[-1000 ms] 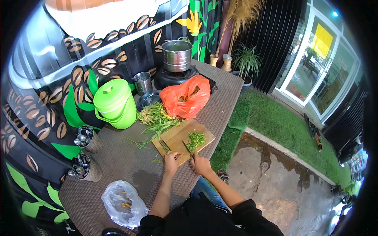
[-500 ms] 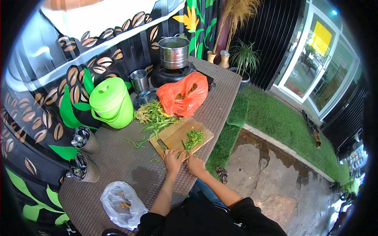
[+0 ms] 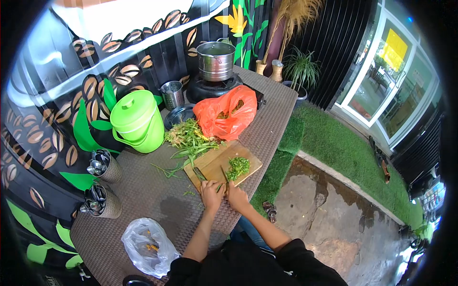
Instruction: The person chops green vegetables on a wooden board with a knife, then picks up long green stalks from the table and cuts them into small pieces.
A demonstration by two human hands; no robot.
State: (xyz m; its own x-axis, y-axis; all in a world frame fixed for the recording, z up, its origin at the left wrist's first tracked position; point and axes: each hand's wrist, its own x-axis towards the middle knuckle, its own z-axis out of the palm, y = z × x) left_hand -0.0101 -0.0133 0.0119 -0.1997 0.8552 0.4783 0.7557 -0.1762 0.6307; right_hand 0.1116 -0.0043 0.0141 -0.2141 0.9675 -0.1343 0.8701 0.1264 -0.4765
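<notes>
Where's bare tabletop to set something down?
Widest patch: between cutlery holders and cutting board, behind the clear bag. Narrower strip: red bag to right table edge. Crowded: green bucket, leafy greens and stove at the back; left hand, right hand and knife at the board.

The tabletop (image 3: 143, 190) is being lit brightly and softly. The left hand (image 3: 211, 194) and right hand (image 3: 237, 196) are being shown fairly clearly, while the knife blade (image 3: 223, 171) is being reduced to a thin dark line. High on the painted wall (image 3: 43, 119), glare and white paint are hardly being told apart. Highlights are being thrown back by the steel pot (image 3: 215, 62) and clear plastic bag (image 3: 150, 248). The lower right edge is being burnt out by glare. The glass door (image 3: 381, 81) is being tilted by lens distortion, and the corners are being swallowed by blackness.
</notes>
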